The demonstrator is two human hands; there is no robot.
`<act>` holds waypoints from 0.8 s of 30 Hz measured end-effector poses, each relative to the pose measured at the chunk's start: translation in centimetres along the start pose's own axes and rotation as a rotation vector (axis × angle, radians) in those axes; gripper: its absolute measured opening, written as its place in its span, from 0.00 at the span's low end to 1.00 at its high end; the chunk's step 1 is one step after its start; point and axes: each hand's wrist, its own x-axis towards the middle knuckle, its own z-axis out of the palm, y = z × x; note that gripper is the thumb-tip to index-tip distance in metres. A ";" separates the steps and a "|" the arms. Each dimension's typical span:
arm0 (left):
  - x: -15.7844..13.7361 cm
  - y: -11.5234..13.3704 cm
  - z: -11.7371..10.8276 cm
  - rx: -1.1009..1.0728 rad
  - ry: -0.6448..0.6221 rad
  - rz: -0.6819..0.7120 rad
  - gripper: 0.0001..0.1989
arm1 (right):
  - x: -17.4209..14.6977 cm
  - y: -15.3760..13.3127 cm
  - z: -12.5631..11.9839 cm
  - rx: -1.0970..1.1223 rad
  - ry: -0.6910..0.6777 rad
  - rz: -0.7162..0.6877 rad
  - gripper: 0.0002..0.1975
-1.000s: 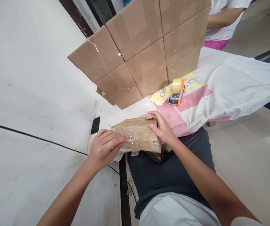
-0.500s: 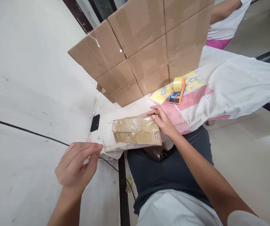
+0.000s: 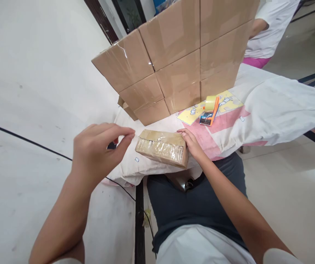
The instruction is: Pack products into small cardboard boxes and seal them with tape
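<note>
Head view: small brown cardboard box with shiny clear tape [image 3: 161,148] sits slanted on white-and-pink cloth [image 3: 270,88], close to the cloth's near edge; right hand [image 3: 192,143] grasps its right end, fingertips at the far top corner; left hand [image 3: 97,146] raised beside its left end, thumb and forefinger tips pinched together, cannot tell whether anything thin is between them; strip of cloth separates box from stacked large brown cardboard boxes [image 3: 179,77]; orange tape dispenser with yellow roll [image 3: 214,112] beyond right hand, wide cloth stretching rightward; pale wall [image 3: 31,73] bounds the left side
</note>
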 end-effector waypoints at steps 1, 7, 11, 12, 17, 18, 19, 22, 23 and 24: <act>0.7 -0.2 0.5 -0.027 -0.017 -0.027 0.05 | 0.1 0.1 0.1 0.013 -0.021 -0.017 0.17; 6.0 -2.4 5.2 -0.038 -0.260 -0.080 0.08 | 0.5 1.3 0.6 0.041 -0.005 -0.006 0.23; 9.4 -3.7 10.5 -0.089 -0.543 -0.156 0.10 | 0.5 2.1 0.9 0.033 0.014 0.011 0.24; 10.0 -3.9 12.2 -0.120 -0.606 -0.168 0.10 | 0.5 2.2 0.9 0.031 0.016 0.012 0.24; 10.7 -4.2 20.2 -0.382 -0.936 -0.097 0.09 | 0.5 1.8 0.9 0.024 -0.006 0.013 0.24; 10.6 -4.1 21.4 -0.430 -0.994 -0.075 0.09 | 0.5 1.6 0.9 0.022 -0.009 0.014 0.25; 10.4 -4.1 22.3 -0.478 -1.047 -0.053 0.09 | 0.5 1.5 0.9 0.021 -0.012 0.014 0.25; 9.8 -4.1 24.4 -0.619 -1.191 -0.017 0.12 | 0.5 1.1 0.9 0.019 -0.017 0.015 0.25; 9.6 -4.1 24.8 -0.652 -1.232 -0.015 0.13 | 0.5 1.0 0.9 0.019 -0.020 0.015 0.25; 9.4 -4.1 25.2 -0.676 -1.273 -0.015 0.14 | 0.5 1.0 0.9 0.020 -0.022 0.015 0.24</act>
